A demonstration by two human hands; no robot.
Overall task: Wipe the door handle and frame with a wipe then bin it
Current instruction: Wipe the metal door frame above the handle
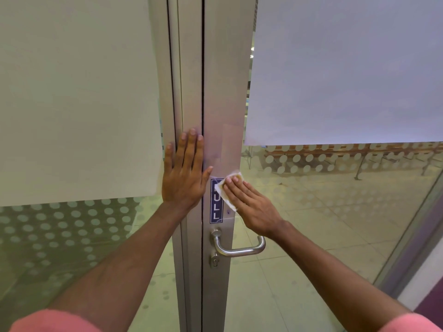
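Observation:
A silver metal door frame (pixel 225 92) runs up the middle of the view between two glass panes. My right hand (pixel 249 202) presses a white wipe (pixel 224 192), stained brown at its top edge, flat against the frame over a blue "PULL" sticker (pixel 215 209). My left hand (pixel 184 171) lies flat with fingers spread on the neighbouring frame post, holding nothing. The steel lever door handle (pixel 236 248) sits below my right hand, with a keyhole (pixel 215 261) under it.
Frosted white film covers the upper glass on the left (pixel 76 97) and right (pixel 347 68), with dotted bands beneath. Through the right glass I see a tiled floor (pixel 323 212) and benches (pixel 359 152). A purple wall edge (pixel 429 295) stands at the lower right.

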